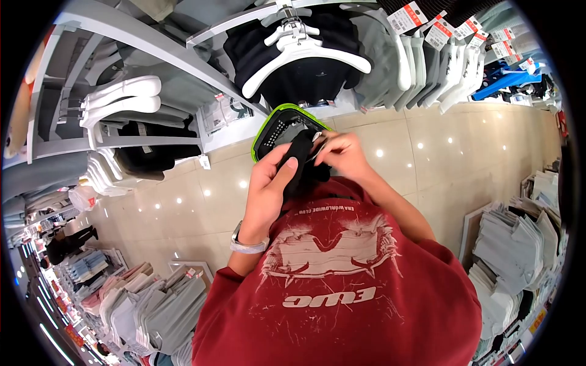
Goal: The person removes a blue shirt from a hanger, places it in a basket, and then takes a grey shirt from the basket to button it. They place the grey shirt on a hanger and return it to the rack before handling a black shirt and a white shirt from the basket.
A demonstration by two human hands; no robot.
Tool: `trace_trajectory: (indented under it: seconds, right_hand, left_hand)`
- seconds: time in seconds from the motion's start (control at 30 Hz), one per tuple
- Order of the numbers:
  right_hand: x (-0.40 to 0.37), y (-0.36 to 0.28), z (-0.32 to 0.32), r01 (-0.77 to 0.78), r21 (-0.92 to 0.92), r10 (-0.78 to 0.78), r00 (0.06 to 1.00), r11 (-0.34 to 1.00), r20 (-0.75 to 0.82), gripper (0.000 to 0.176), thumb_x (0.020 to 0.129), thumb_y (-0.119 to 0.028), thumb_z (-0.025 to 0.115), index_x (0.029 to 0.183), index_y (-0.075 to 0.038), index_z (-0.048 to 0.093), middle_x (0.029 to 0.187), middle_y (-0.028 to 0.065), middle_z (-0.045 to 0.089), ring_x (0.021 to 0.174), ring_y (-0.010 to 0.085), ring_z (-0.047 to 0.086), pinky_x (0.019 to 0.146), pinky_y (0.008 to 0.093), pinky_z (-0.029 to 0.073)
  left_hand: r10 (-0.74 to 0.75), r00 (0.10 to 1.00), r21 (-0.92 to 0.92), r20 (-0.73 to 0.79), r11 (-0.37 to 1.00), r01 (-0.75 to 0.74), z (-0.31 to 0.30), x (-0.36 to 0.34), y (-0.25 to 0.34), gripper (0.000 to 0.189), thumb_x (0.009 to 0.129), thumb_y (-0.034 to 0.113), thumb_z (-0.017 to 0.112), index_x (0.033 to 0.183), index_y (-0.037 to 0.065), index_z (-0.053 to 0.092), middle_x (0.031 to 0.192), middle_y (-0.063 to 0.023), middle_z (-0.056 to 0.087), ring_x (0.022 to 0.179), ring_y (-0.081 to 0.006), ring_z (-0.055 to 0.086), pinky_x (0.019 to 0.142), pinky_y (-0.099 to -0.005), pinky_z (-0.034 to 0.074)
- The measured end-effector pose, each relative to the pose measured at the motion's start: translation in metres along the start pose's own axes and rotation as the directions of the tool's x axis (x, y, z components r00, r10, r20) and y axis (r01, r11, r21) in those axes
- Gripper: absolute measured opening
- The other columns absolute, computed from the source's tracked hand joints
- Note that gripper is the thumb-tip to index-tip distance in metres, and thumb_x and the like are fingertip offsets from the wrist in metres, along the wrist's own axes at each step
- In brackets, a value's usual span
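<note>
My left hand (272,182), with a watch (249,245) on its wrist, is closed round a folded black fabric item (298,160), thumb flat on top. My right hand (343,154) is just to the right, its fingers pinched at the item's upper edge around a small pale piece that I cannot make out. Just beyond both hands is a black shopping basket (266,139) with a bright green rim, holding something clear or greyish. The fabric partly hides the basket's near side.
White hangers (305,60) with black tops hang on the rack ahead. Grey and white clothes with price tags (438,33) hang to the right. Shelving (116,146) stands at left. Stacks of folded clothes (146,314) lie low on both sides of the tiled floor (390,149).
</note>
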State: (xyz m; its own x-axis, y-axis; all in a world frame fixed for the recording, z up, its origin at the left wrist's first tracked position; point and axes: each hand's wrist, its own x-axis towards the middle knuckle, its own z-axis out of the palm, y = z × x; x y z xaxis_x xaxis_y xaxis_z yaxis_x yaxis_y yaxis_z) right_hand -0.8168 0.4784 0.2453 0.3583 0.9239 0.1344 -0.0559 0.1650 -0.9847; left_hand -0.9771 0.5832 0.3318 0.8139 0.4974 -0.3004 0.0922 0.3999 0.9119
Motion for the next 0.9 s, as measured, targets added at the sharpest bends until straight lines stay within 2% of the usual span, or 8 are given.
trace_trajectory:
  seconds: [0.1,0.23,0.27,0.37,0.47,0.67,0.8,0.9]
  right_hand:
    - [0.001,0.007,0.011,0.187,-0.512,-0.041,0.959,0.838,0.282,0.017,0.063,0.007,0.053,0.068,-0.001,0.067,0.098,0.0193,0.065,0.085,0.0351,0.061,0.078,0.0379,0.048]
    - [-0.008,-0.008,0.005,0.029,-0.539,0.009,0.998,0.842,0.067,0.015,0.062,0.008,0.051,0.064,-0.001,0.064,0.110,0.0185,0.062,0.087,0.0354,0.063,0.073,0.0392,0.050]
    - [-0.010,0.017,-0.001,0.175,-0.538,-0.226,0.974,0.824,-0.029,0.019,0.061,0.012,0.049,0.065,-0.001,0.064,0.105,0.0157,0.064,0.080,0.0298,0.063,0.066,0.0351,0.049]
    - [0.001,-0.003,-0.008,-0.031,-0.475,-0.113,0.956,0.880,-0.272,0.024,0.065,0.010,0.055,0.083,-0.003,0.065,0.090,0.0070,0.059,0.064,0.0164,0.052,0.058,0.0253,0.042]
    - [0.016,0.006,-0.009,-0.249,-0.274,0.216,0.966,0.929,-0.143,0.020,0.069,0.005,0.061,0.087,-0.003,0.063,0.092,0.0071,0.057,0.063,0.0159,0.051,0.059,0.0267,0.044]
    - [0.038,0.026,-0.039,-0.205,-0.443,0.245,0.969,0.872,0.033,0.016,0.068,-0.001,0.068,0.084,-0.001,0.063,0.055,0.0089,0.054,0.051,0.0171,0.052,0.054,0.0319,0.043]
    - [0.042,-0.016,-0.074,-0.189,-0.660,0.181,0.980,0.727,-0.082,0.009,0.066,0.002,0.066,0.073,0.001,0.061,0.054,0.0068,0.053,0.050,0.0143,0.050,0.050,0.0295,0.040]
    - [0.048,-0.043,-0.081,-0.298,-0.545,0.311,0.948,0.784,-0.070,0.008,0.065,0.003,0.065,0.067,0.001,0.058,0.053,0.0025,0.052,0.047,0.0089,0.047,0.046,0.0266,0.035]
  left_hand:
    - [0.024,1.000,-0.036,-0.009,0.999,-0.025,-0.001,-0.005,0.003,0.028,0.094,0.008,0.050,0.118,-0.006,0.054,0.102,-0.0071,0.064,0.086,-0.0096,0.061,0.076,-0.0212,0.048]
    - [0.002,0.997,-0.068,-0.071,0.998,-0.007,-0.009,-0.006,0.005,0.027,0.094,0.008,0.049,0.117,-0.006,0.055,0.103,-0.0075,0.065,0.087,-0.0101,0.061,0.078,-0.0219,0.048]
    - [0.009,0.997,-0.071,-0.078,0.997,-0.014,-0.010,-0.006,0.007,0.027,0.094,0.008,0.049,0.117,-0.006,0.055,0.103,-0.0075,0.065,0.087,-0.0101,0.061,0.078,-0.0219,0.048]
    - [0.003,0.998,-0.080,-0.068,0.997,-0.008,-0.011,-0.008,0.008,0.024,0.095,0.007,0.050,0.115,-0.003,0.058,0.097,0.0017,0.061,0.082,-0.0028,0.053,0.072,-0.0168,0.043]
    - [0.021,1.000,0.059,0.002,0.998,-0.021,-0.013,-0.005,-0.001,0.024,0.093,0.003,0.051,0.114,-0.005,0.058,0.099,-0.0047,0.064,0.085,-0.0070,0.059,0.075,-0.0195,0.046]
    - [0.061,0.998,0.229,0.026,0.971,-0.065,-0.035,-0.003,-0.010,0.020,0.090,0.000,0.054,0.109,-0.005,0.061,0.095,-0.0013,0.065,0.082,-0.0057,0.056,0.074,-0.0204,0.046]
    - [0.359,0.922,0.834,-0.147,0.546,-0.080,-0.073,-0.001,-0.016,0.020,0.079,-0.001,0.059,0.098,-0.002,0.066,0.085,-0.0180,0.067,0.070,-0.0272,0.065,0.065,-0.0305,0.049]
    - [0.460,0.843,0.925,-0.278,0.365,0.106,-0.097,0.007,-0.029,0.022,0.076,-0.002,0.057,0.096,-0.002,0.065,0.084,-0.0229,0.064,0.071,-0.0360,0.062,0.063,-0.0339,0.049]
